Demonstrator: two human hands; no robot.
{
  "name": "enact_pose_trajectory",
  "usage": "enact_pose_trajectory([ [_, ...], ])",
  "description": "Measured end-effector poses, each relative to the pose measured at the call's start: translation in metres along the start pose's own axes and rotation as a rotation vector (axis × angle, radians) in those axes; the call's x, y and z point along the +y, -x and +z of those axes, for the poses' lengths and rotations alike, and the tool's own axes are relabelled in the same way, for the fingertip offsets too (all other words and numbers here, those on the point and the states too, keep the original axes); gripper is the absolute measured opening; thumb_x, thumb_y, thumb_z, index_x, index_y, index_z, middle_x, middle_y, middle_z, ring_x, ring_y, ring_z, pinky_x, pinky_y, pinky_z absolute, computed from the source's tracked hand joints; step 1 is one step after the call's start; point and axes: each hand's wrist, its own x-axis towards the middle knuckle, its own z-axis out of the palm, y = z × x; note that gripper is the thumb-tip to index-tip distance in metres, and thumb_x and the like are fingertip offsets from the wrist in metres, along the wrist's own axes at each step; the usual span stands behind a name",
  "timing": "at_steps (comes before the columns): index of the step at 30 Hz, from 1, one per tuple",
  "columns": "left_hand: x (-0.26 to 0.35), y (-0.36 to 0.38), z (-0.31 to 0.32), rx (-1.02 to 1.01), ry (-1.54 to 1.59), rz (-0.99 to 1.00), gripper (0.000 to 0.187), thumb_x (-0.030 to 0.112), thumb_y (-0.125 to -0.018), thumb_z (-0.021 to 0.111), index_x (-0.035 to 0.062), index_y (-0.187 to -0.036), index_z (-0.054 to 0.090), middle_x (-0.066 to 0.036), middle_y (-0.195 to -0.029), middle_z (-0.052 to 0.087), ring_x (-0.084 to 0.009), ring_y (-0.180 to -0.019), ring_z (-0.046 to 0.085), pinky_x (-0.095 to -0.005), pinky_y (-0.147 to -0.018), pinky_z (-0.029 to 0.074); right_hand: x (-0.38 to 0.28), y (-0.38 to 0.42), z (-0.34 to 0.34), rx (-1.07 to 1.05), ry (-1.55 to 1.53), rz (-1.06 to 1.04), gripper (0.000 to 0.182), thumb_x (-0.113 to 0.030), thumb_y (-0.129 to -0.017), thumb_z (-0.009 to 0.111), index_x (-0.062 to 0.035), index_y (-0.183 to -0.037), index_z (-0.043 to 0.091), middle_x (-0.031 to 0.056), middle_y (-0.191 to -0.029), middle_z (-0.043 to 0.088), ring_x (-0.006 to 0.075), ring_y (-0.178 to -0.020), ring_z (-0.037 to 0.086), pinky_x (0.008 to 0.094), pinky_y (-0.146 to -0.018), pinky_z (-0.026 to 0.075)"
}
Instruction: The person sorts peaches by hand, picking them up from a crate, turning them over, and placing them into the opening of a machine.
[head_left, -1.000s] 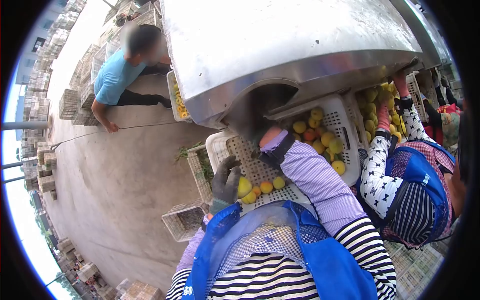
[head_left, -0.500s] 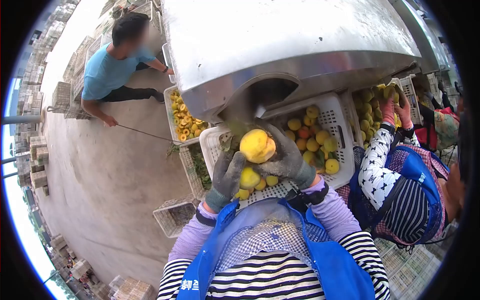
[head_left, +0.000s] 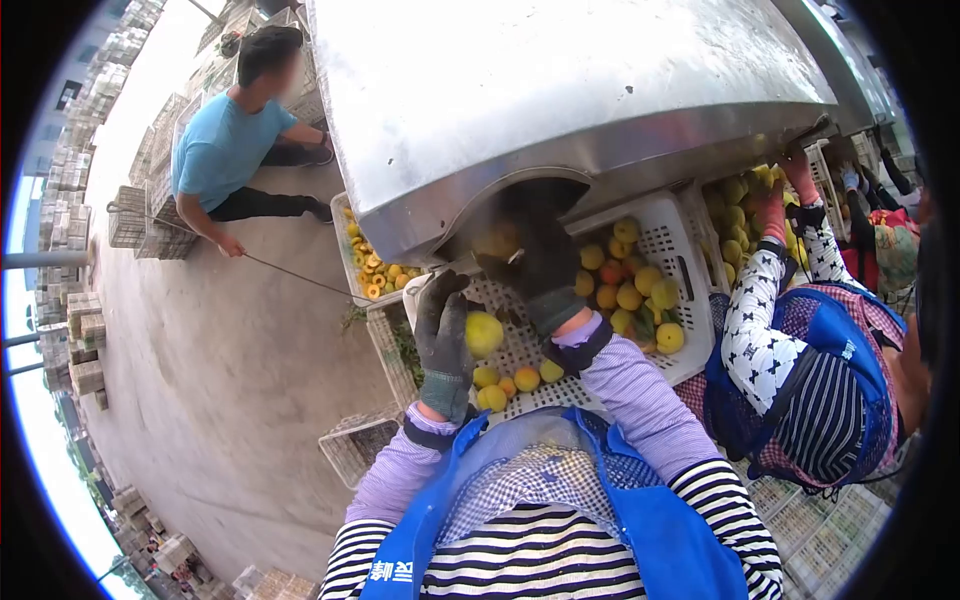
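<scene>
My left hand [head_left: 443,335], in a dark grey work glove, curls around a yellow peach [head_left: 484,335] above the near left part of a white plastic crate [head_left: 640,375]. My right hand [head_left: 543,262], gloved the same way, reaches into the shadowed round opening [head_left: 540,190] of a metal machine. A second peach, dim in the shade, shows at its fingertips, and part of that hand is dark and hard to make out. Several yellow peaches [head_left: 628,296] lie in the crate, some tinged red.
The metal machine hood [head_left: 570,70] rises over the crate. At the left stands a crate of cut peach halves [head_left: 375,270]. A person in a blue shirt [head_left: 235,150] holds a long thin rod. On my right, a co-worker [head_left: 800,350] handles peaches at another crate [head_left: 733,225].
My right hand has moved away from my left, up into the machine opening with its peach. My left hand stays lower with the other peach. The co-worker's hands have moved apart slightly.
</scene>
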Motion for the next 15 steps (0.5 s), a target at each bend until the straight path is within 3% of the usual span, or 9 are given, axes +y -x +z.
enact_pose_trajectory([
  [2,-0.010,0.001,-0.007,0.007,-0.003,-0.029,0.034,0.009,-0.097,0.052,0.0012,-0.130,0.053,-0.013,-0.119,0.063,-0.0176,-0.089,0.063,-0.0298,-0.077,0.053,0.001,-0.009,0.005,0.016,0.002,-0.022,0.056,-0.038,-0.064,0.086,-0.0088,-0.107,0.064,0.0110,-0.093,0.065,0.0319,-0.087,0.064,0.0425,-0.071,0.053],
  [6,-0.016,0.003,-0.012,0.049,-0.018,-0.095,0.033,0.008,-0.096,0.053,0.0009,-0.128,0.054,-0.014,-0.116,0.064,-0.0187,-0.089,0.063,-0.0318,-0.077,0.054,-0.003,-0.022,0.003,-0.119,-0.082,0.070,0.045,-0.035,-0.071,0.081,-0.0097,-0.105,0.065,0.0117,-0.094,0.066,0.0329,-0.088,0.064,0.0436,-0.077,0.052],
  [9,-0.011,0.004,-0.012,0.022,0.039,-0.152,0.033,0.004,-0.096,0.052,-0.0021,-0.129,0.053,-0.013,-0.118,0.062,-0.0190,-0.106,0.060,-0.0310,-0.089,0.051,-0.007,-0.036,0.002,-0.271,-0.106,0.154,0.044,-0.037,-0.071,0.082,-0.0110,-0.104,0.068,0.0118,-0.102,0.067,0.0325,-0.094,0.064,0.0444,-0.084,0.051],
  [11,-0.015,0.003,-0.016,0.009,0.069,-0.161,0.033,0.005,-0.096,0.052,-0.0021,-0.128,0.053,-0.014,-0.117,0.063,-0.0188,-0.105,0.060,-0.0309,-0.088,0.051,-0.007,-0.046,0.009,-0.298,0.030,0.110,0.040,-0.038,-0.073,0.081,-0.0099,-0.100,0.070,0.0121,-0.101,0.068,0.0326,-0.096,0.064,0.0454,-0.088,0.049],
  [13,-0.015,0.000,-0.013,0.013,0.141,-0.180,0.032,0.009,-0.098,0.052,-0.0011,-0.128,0.053,-0.014,-0.116,0.063,-0.0204,-0.101,0.062,-0.0325,-0.086,0.053,0.001,-0.051,0.027,-0.209,0.144,-0.006,0.028,-0.027,-0.082,0.068,-0.0074,-0.103,0.069,0.0130,-0.099,0.068,0.0327,-0.092,0.064,0.0438,-0.084,0.050],
  [15,-0.009,-0.001,-0.003,0.021,0.242,-0.221,0.032,0.019,-0.100,0.051,0.0009,-0.127,0.054,-0.016,-0.115,0.064,-0.0238,-0.095,0.065,-0.0358,-0.081,0.056,0.007,-0.059,0.027,-0.206,0.208,-0.041,0.024,-0.021,-0.087,0.063,-0.0056,-0.105,0.068,0.0146,-0.099,0.068,0.0331,-0.091,0.064,0.0431,-0.083,0.050],
])
